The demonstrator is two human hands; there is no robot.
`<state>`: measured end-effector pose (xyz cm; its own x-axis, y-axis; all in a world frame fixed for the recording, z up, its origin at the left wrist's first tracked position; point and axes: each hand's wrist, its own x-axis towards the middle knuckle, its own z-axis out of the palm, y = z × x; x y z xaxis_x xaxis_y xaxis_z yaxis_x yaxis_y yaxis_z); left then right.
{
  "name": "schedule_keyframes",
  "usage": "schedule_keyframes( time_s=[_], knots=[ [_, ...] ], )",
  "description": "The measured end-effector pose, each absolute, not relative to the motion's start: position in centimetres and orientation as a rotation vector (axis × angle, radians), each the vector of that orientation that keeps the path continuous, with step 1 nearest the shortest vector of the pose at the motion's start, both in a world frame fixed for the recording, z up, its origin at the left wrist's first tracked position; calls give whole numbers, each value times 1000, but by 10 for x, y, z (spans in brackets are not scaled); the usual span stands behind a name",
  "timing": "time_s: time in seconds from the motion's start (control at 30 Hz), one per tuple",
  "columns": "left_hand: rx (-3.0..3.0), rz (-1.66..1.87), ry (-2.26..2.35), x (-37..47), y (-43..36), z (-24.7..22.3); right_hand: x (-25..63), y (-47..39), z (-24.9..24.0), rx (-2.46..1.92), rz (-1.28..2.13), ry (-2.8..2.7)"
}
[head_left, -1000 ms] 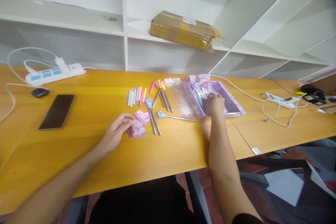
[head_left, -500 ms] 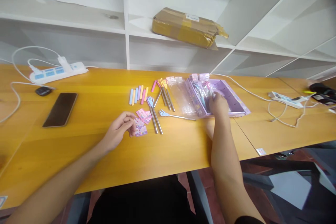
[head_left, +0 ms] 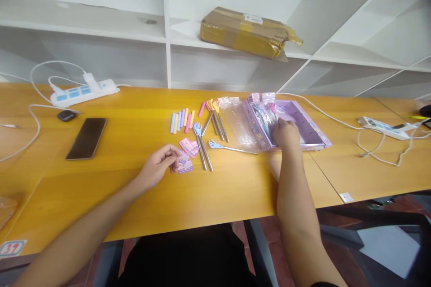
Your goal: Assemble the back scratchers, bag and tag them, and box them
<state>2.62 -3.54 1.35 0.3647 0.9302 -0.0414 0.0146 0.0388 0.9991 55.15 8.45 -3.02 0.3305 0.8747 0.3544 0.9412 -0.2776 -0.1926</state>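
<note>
Tray [head_left: 311, 126], purple, holds bagged pieces [head_left: 263, 119], seemingly to corral them, my right hand [head_left: 288, 133] there, grip hidden; cards [head_left: 189, 148] lie by my left hand [head_left: 164, 158], curled, pinch unclear.

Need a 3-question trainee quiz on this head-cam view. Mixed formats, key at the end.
1. Multiple choice: where is the right hand?
A) Over the phone
B) In the purple box
C) On a power strip

2. True or false: the taped parcel rests on a shelf above the table.

3. Fill in: the left hand is closest to the small pink and purple ____.

Key:
1. B
2. True
3. cards
</note>
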Motion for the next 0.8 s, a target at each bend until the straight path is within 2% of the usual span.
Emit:
schedule_keyframes(
  time_s=[0.13, 0.27, 0.37, 0.53, 0.8],
  knots=[
    [1467, 902, 1051, 22, -31, 8, 544, 84, -23, -2099, -415, -1507],
    [2074, 935, 1304, 12, -15, 2, 516, 80, -3, -1849, -485, -1454],
    [2401, 773, 1422, 4, 1, -6, 476, 71, 10, -1721, -347, -1592],
    [2467, 494, 1605, -1, 21, -20, 403, 53, 11, -1450, -34, -2082],
    [2411, 697, 1702, -6, 29, -32, 366, 44, 6, -1312, 185, -2365]
  ],
)
